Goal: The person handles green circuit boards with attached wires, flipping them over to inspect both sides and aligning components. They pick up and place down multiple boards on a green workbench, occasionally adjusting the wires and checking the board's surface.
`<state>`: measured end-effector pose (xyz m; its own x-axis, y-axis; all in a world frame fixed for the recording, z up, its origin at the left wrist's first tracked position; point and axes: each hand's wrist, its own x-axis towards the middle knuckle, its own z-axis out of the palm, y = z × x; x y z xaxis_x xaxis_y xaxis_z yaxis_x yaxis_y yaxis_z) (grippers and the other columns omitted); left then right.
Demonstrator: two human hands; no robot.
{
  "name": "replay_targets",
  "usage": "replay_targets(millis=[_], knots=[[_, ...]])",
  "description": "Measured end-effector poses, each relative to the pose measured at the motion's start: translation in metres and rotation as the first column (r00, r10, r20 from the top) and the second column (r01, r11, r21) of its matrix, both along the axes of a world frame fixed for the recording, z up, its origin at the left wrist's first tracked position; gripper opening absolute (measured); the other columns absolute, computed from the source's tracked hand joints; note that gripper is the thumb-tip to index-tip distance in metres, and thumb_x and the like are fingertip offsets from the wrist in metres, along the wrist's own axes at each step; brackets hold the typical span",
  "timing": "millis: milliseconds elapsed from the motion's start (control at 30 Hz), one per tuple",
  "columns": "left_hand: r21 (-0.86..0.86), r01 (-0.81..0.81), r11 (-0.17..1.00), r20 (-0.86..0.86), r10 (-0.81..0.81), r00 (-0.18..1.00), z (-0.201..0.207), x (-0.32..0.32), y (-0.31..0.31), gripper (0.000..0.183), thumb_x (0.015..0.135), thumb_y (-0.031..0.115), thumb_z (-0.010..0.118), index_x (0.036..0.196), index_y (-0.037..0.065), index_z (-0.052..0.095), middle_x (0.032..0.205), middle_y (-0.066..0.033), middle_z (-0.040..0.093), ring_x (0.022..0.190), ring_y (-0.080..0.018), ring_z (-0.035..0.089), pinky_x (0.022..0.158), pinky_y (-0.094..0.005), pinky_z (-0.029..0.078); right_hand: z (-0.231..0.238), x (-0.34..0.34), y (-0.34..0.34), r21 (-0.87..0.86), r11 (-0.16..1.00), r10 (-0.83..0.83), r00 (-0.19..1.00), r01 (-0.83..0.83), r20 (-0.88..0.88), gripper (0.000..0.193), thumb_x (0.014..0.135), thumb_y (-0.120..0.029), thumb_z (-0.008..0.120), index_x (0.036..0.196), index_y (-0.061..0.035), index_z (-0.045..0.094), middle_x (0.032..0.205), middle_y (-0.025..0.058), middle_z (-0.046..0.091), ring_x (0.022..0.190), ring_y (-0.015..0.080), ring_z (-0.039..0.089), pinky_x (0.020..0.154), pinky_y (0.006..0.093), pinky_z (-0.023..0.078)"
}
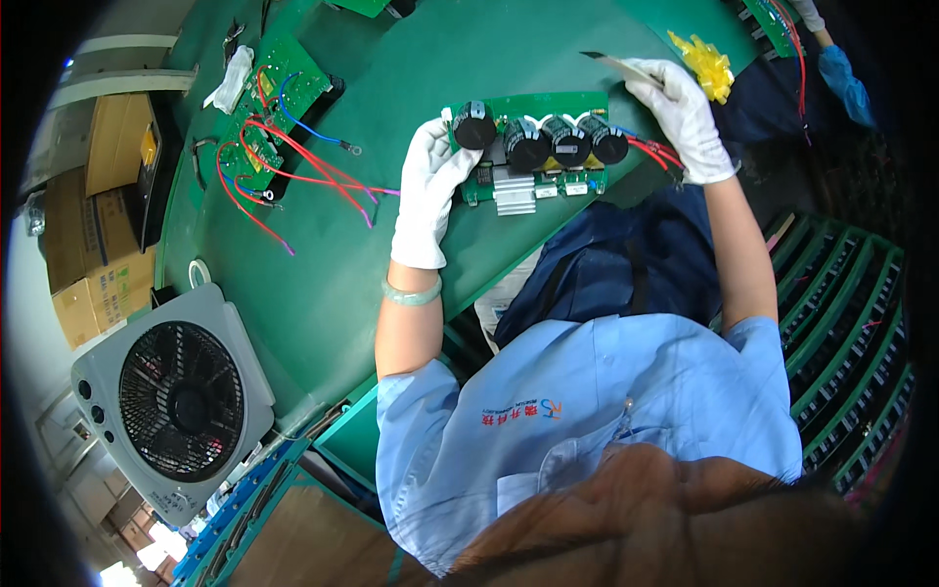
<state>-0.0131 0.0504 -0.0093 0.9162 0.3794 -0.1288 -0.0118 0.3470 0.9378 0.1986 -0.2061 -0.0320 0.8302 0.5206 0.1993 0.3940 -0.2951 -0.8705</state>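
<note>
My left hand (427,201), in a white glove, grips the left edge of a green circuit board (577,102) on the bench. Its thumb reaches onto the front, under a black cylindrical capacitor (474,125). Several more such capacitors stand in a row to the right, with white material along their tops. Below them sits a silver finned heat sink (515,192). Red and blue wires (653,150) leave the board's right side. Above its top right corner, my gloved right hand (683,115) is closed on a thin, pale, flat tool with a dark pointed tip (618,66), held clear of the board.
Another wired circuit board (286,86) lies on the green bench (323,284) at the upper left, near a crumpled white cloth (233,78). A yellow bundle (706,67) is beyond my right hand. At lower left stands a grey box fan (186,401). A co-worker's blue sleeve (843,83) shows upper right.
</note>
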Motion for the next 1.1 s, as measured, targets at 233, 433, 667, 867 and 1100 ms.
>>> replay_targets(millis=[233,433,667,867,1100], knots=[[0.074,-0.028,0.997,-0.057,0.032,0.998,-0.004,-0.003,0.002,0.048,0.085,0.007,0.068,0.125,-0.004,0.046,0.118,-0.0134,0.058,0.107,-0.0186,0.059,0.095,-0.0311,0.049,0.071,-0.042,-0.028,0.211,0.976,0.023,0.988,-0.056,0.156,0.033,0.088,-0.014,0.069,0.119,-0.0025,0.066,0.084,0.0044,0.069,0.060,0.0087,0.053,0.055,0.0226,0.043],[0.079,-0.004,0.997,-0.045,0.008,0.999,-0.003,0.000,0.000,0.044,0.086,0.010,0.068,0.124,-0.002,0.048,0.121,-0.0124,0.056,0.113,-0.0190,0.056,0.100,-0.0312,0.044,0.075,-0.088,-0.018,-0.269,0.939,0.342,0.670,-0.215,0.659,0.044,0.075,-0.011,0.070,0.118,-0.0119,0.068,0.074,0.0019,0.063,0.062,0.0171,0.061,0.052,0.0290,0.046],[0.137,0.005,0.991,-0.031,-0.001,1.000,-0.007,-0.001,0.002,0.043,0.087,0.012,0.068,0.122,-0.002,0.049,0.119,-0.0113,0.058,0.109,-0.0173,0.057,0.099,-0.0317,0.043,0.054,-0.099,-0.008,-0.330,0.936,0.335,0.588,-0.120,0.736,0.041,0.081,-0.016,0.060,0.121,-0.0079,0.063,0.073,-0.0011,0.057,0.060,0.0127,0.057,0.049,0.0286,0.043],[0.140,-0.009,0.990,-0.011,0.011,1.000,0.001,-0.001,-0.003,0.042,0.088,0.012,0.067,0.123,-0.002,0.049,0.117,-0.0108,0.059,0.107,-0.0168,0.058,0.097,-0.0316,0.044,0.047,-0.104,-0.002,-0.324,0.934,0.346,0.606,-0.150,0.716,0.045,0.079,-0.012,0.061,0.124,-0.0048,0.061,0.080,0.0034,0.062,0.064,0.0161,0.059,0.051,0.0303,0.044],[0.174,0.007,0.985,-0.018,-0.004,1.000,0.000,-0.001,-0.004,0.041,0.090,0.014,0.067,0.123,-0.002,0.049,0.116,-0.0096,0.059,0.105,-0.0156,0.057,0.096,-0.0300,0.043,0.046,-0.103,-0.002,-0.277,0.942,0.331,0.642,-0.188,0.691,0.039,0.080,-0.013,0.060,0.118,-0.0050,0.063,0.085,0.0041,0.065,0.068,0.0168,0.062,0.053,0.0314,0.046]])
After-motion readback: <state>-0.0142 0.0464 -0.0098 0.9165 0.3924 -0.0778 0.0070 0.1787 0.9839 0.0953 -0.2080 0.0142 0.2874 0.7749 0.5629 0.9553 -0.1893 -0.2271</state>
